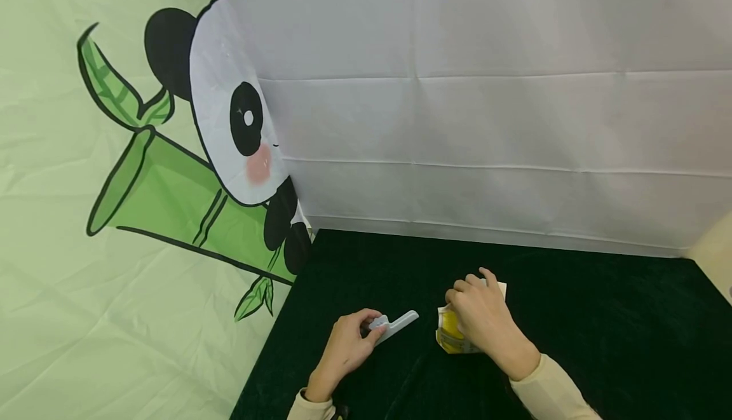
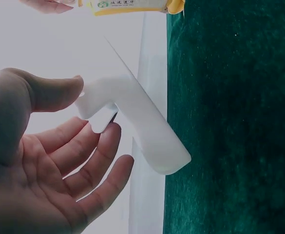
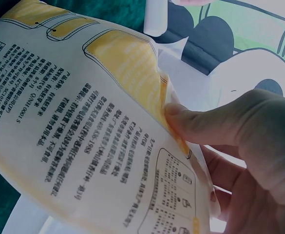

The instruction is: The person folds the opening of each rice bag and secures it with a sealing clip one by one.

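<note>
My left hand (image 1: 347, 344) pinches a narrow white plastic tool (image 1: 405, 323) between thumb and fingertips. In the left wrist view this white tool (image 2: 149, 131) shows a straight long edge and a short side piece near the thumb; its exact kind I cannot tell. To the right, my right hand (image 1: 486, 321) grips a yellow and white printed food packet (image 1: 450, 326) by its upper edge. The right wrist view shows the thumb (image 3: 191, 119) pressed on the edge of the packet (image 3: 93, 131), which is covered in small printed text. The tool and the packet are apart.
Dark green cloth (image 1: 600, 331) covers the table under both hands. Behind it hangs a creased white sheet (image 1: 486, 121). At the left stands a light green backdrop (image 1: 46, 248) with a panda and bamboo drawing.
</note>
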`<state>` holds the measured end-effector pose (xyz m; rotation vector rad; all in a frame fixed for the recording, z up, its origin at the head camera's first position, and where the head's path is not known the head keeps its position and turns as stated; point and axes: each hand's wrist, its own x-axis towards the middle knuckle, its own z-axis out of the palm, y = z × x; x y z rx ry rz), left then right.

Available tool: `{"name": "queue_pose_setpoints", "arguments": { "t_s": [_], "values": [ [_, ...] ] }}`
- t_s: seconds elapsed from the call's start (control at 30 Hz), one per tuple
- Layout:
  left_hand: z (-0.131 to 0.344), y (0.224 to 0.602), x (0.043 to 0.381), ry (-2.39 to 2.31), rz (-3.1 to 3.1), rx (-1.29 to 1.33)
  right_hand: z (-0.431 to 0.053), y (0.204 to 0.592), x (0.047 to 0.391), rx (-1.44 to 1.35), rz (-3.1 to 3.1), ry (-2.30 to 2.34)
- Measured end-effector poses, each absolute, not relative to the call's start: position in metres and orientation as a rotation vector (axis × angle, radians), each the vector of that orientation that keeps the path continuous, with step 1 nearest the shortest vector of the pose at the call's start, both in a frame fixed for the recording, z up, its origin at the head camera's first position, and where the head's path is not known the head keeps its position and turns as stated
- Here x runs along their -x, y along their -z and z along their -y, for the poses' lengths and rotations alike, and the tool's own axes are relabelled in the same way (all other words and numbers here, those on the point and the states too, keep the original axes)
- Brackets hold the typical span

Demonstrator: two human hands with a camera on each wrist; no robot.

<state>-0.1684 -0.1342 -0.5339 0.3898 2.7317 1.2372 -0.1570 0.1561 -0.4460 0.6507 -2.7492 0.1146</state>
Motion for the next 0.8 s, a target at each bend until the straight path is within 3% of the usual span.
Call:
{"name": "queue_pose_setpoints", "arguments": {
  "t_s": [0.8],
  "values": [
    [0.123,0.531,0.164,-1.322,-2.824,-0.423,-0.156,0.443,0.157,-0.648,2.763,-0.126]
  ]
}}
